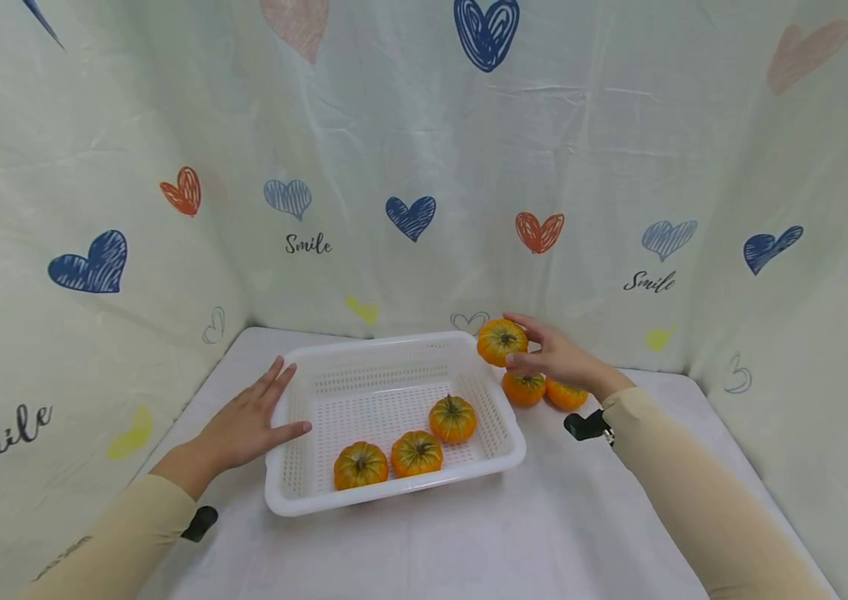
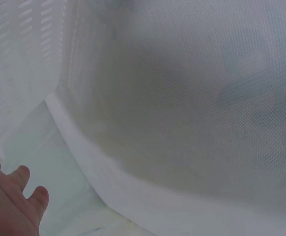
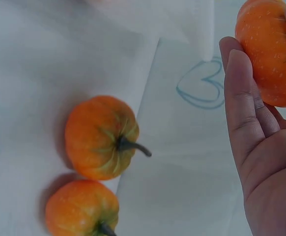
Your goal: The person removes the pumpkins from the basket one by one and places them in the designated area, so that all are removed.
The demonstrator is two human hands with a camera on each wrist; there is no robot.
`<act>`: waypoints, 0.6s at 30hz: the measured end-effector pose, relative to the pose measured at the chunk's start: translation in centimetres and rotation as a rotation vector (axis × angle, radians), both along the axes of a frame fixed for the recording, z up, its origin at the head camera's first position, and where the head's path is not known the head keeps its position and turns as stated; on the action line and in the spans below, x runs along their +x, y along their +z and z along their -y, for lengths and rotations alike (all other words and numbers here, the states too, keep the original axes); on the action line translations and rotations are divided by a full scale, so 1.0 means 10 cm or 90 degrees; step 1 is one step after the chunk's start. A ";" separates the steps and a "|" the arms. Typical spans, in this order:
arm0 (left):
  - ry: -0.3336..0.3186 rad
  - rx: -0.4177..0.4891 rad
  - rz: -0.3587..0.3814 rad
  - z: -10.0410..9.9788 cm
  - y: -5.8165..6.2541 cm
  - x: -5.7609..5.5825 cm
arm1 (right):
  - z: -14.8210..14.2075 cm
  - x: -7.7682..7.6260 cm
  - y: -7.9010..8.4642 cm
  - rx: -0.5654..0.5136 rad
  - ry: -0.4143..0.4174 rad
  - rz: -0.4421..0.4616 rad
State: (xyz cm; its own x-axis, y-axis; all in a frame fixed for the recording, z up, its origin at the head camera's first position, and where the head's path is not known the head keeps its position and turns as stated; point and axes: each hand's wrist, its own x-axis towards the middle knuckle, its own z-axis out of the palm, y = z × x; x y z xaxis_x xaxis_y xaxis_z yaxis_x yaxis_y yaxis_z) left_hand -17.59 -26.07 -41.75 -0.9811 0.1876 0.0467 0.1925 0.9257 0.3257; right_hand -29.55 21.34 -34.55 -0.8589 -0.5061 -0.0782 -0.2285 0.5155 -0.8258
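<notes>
In the head view a white plastic basket (image 1: 386,346) holds several small orange pumpkins, among them one pumpkin (image 1: 452,418) at the right and another (image 1: 361,465) near the front. My right hand (image 1: 562,358) grips a pumpkin (image 1: 501,342) just above the basket's far right corner. The right wrist view shows fingers and thumb around that pumpkin (image 3: 268,54). My left hand (image 1: 247,417) rests with spread fingers at the basket's left rim. In the left wrist view its fingertips are beside the perforated basket wall (image 2: 20,59).
Two more pumpkins lie on the white tabletop right of the basket: one pumpkin (image 3: 102,137) beside another pumpkin (image 3: 83,209). A pale curtain (image 1: 409,125) printed with hearts stands behind and along both sides of the table (image 1: 439,550).
</notes>
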 end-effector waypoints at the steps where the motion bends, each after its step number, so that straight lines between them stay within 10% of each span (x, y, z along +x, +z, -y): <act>1: 0.000 -0.001 0.000 0.00 0.00 0.00 | -0.03 0.00 -0.01 0.005 -0.004 -0.004; 18: 0.008 0.002 0.000 -0.01 0.02 0.01 | -0.46 0.02 -0.10 0.034 -0.071 -0.022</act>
